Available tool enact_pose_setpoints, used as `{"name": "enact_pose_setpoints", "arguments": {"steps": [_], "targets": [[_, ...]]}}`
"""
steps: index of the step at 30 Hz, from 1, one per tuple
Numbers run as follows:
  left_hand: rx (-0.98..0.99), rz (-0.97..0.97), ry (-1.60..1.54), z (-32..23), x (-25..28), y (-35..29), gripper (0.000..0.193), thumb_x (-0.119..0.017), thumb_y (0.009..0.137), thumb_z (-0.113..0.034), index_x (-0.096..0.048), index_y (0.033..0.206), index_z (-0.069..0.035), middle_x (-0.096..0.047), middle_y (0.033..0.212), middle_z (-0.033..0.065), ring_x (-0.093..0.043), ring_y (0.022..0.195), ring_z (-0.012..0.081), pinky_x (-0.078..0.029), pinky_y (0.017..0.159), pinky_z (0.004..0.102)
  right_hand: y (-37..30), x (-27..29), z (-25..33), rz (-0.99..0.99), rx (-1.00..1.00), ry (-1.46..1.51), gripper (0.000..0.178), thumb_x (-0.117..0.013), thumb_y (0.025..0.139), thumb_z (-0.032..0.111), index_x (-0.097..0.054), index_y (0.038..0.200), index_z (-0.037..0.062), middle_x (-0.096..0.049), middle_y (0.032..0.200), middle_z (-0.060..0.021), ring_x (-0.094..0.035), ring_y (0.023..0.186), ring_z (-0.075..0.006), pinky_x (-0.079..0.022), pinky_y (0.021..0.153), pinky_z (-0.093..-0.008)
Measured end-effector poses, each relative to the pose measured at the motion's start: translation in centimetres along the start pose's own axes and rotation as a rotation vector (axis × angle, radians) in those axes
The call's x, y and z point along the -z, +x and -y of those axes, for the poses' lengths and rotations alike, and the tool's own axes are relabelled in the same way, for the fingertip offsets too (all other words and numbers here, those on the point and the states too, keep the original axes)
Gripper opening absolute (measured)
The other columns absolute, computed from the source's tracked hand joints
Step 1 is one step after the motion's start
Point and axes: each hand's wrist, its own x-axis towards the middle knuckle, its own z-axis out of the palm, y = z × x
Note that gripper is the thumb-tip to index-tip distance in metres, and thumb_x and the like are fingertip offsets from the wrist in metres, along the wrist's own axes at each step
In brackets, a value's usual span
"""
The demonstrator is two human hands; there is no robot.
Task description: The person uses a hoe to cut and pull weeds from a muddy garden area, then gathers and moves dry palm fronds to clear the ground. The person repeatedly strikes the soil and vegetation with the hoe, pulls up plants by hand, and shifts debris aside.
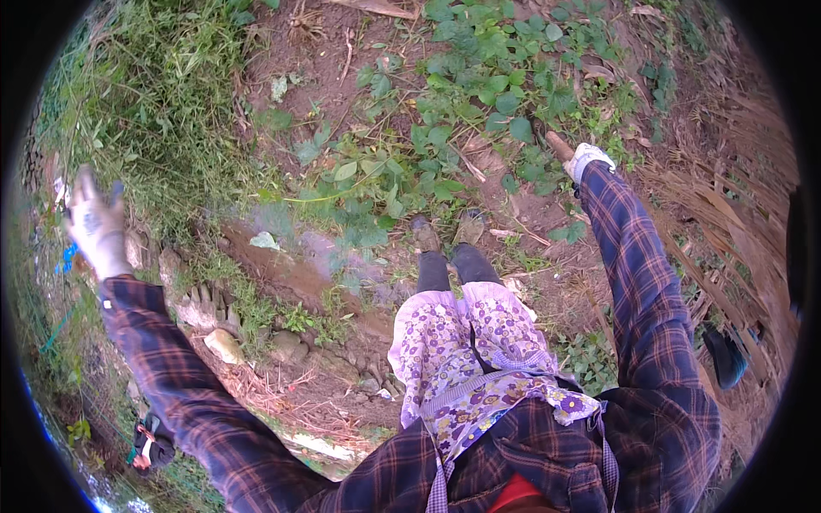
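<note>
My left hand [96,224], in a pale work glove, reaches out to the far left with its fingers apart and nothing in it. It is nearest to a dense clump of tall green weeds [162,111]. My right hand [588,160], in a white glove, is stretched forward on the right. Its fingers are wrapped round a brown wooden handle [558,145] that points toward low leafy vines [505,94]. Whatever the handle leads to is lost among the leaves.
A muddy puddle [316,256] lies left of my boots [470,229]. Stones [224,345] edge the ground on the left, with dry stalks nearby. Dry husks [718,179] pile up at the right. Another person [152,443] is at the lower left.
</note>
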Motion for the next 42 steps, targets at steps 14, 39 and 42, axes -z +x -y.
{"name": "enact_pose_setpoints", "arguments": {"steps": [14, 39, 42], "targets": [[-0.498, 0.972, -1.290, -34.8, 10.0, -37.1, 0.054, -0.067, 0.080, -0.040, -0.056, 0.123, -0.008, -0.063, 0.110, 0.0159, -0.061, 0.100, 0.0328, -0.048, 0.087, 0.0412, -0.9, -18.2, -8.0, 0.039, -0.059, 0.340, 0.058, -0.059, 0.084, 0.043, -0.048, 0.124, 0.0021, -0.066, 0.105, -0.0213, -0.065, 0.098, -0.0333, -0.050, 0.086, -0.0418], [-0.777, 0.781, -0.945, -39.5, 14.0, -24.8, 0.053, -0.068, 0.079, -0.032, -0.054, 0.127, -0.014, -0.065, 0.100, 0.0148, -0.064, 0.092, 0.0320, -0.050, 0.082, 0.0415, -11.6, -33.5, -21.0, 0.123, -0.578, 1.905, 0.035, -0.064, 0.087, 0.031, -0.057, 0.112, 0.0079, -0.061, 0.069, -0.0097, -0.055, 0.048, -0.0233, -0.045, 0.043, -0.0403], [-0.814, 0.666, -0.929, -45.0, 12.8, -22.8, 0.054, -0.068, 0.078, -0.031, -0.054, 0.127, -0.011, -0.065, 0.098, 0.0149, -0.063, 0.090, 0.0320, -0.049, 0.080, 0.0415, 1.5, -36.3, -21.5, -0.117, -0.552, 1.891, 0.030, -0.063, 0.089, 0.032, -0.060, 0.105, 0.0062, -0.060, 0.067, -0.0046, -0.057, 0.053, -0.0167, -0.046, 0.049, -0.0335]]}}
